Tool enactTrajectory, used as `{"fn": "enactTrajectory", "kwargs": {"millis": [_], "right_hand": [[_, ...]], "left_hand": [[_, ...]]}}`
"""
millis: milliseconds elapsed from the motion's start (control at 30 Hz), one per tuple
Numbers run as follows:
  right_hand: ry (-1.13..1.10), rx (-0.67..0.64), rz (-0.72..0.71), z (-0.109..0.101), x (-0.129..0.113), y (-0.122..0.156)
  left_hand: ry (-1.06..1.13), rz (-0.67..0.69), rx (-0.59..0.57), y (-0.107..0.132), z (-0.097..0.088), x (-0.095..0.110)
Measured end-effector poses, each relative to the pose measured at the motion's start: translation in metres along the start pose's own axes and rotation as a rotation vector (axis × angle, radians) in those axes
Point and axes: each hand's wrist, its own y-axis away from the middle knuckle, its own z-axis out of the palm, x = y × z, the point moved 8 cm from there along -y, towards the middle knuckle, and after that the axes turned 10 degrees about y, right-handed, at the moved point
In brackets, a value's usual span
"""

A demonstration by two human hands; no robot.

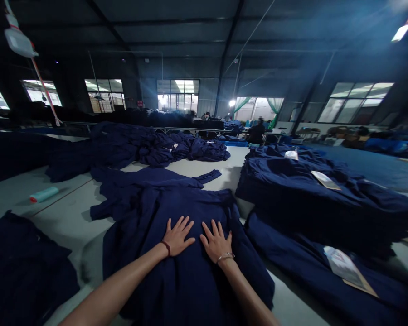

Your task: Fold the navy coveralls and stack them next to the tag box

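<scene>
A navy blue garment (187, 285) lies spread out on the pale table (73, 203) in front of me. My left hand (178, 236) rests flat on it, fingers spread, with a dark red band at the wrist. Just to the right, my right hand (217, 242) also presses flat on the cloth, a silver bracelet round its wrist. Both palms face down and grip nothing. Beyond my fingertips, a sleeve (209, 176) of navy cloth stretches across the tabletop.
Tall stacks of navy garments (292, 199) stand on the right, with paper tags (326, 180) on top. A crumpled heap (163, 147) lies at the back. A teal thread spool (44, 194) and another garment (23, 267) are on the left. A person (256, 132) is farther off.
</scene>
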Motion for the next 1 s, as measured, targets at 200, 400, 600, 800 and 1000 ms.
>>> {"fn": "enactTrajectory", "kwargs": {"millis": [200, 400, 600, 800, 1000], "right_hand": [[-0.003, -0.061, 0.0, -0.017, -0.004, 0.002], [0.02, 0.044, 0.059, -0.005, 0.01, 0.053], [-0.018, 0.095, 0.05, -0.003, 0.017, 0.076], [-0.041, 0.124, 0.046, -0.013, 0.019, 0.089], [-0.038, 0.195, 0.058, -0.007, 0.029, 0.11]], "left_hand": [[-0.039, -0.098, -0.088, -0.012, -0.015, 0.001], [-0.061, 0.069, -0.044, 0.014, 0.013, 0.057], [-0.062, 0.096, 0.099, 0.039, 0.031, 0.069], [-0.021, -0.016, -0.013, 0.036, 0.021, 0.08], [-0.028, 0.087, 0.11, 0.047, 0.034, 0.12]]}}
